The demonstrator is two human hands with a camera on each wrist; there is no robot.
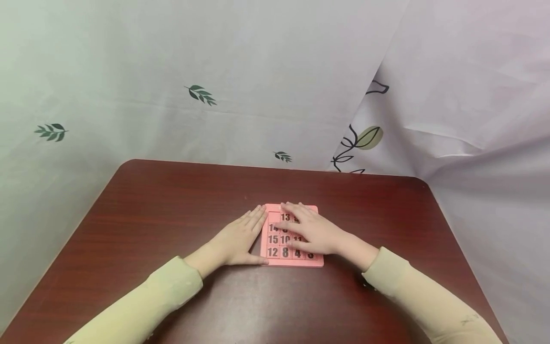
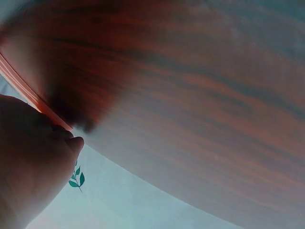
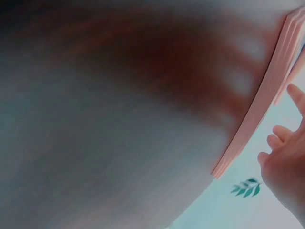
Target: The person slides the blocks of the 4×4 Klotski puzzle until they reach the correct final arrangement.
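A pink number sliding puzzle (image 1: 296, 263) lies flat on the table, its square tiles printed with black numbers such as 15, 10, 12 and 8. The far left cell (image 1: 273, 218) holds no tile. Along the puzzle's left side my left hand (image 1: 240, 240) rests with straight fingers, its thumb at the near left corner. My right hand (image 1: 315, 231) is spread over the right part, fingers reaching across the tiles and hiding several numbers. In the left wrist view, fingers of the left hand (image 2: 38, 157) meet the puzzle's edge (image 2: 28, 93). The right wrist view has the puzzle's layered side (image 3: 262, 100) beside the right hand (image 3: 288, 162).
The dark red-brown wooden table (image 1: 172, 205) has rounded far corners. Behind it hangs a pale curtain (image 1: 258, 71) with green leaf prints, and another fabric sheet (image 1: 477, 95) drapes at the right. Light sleeves (image 1: 142, 301) cover both forearms.
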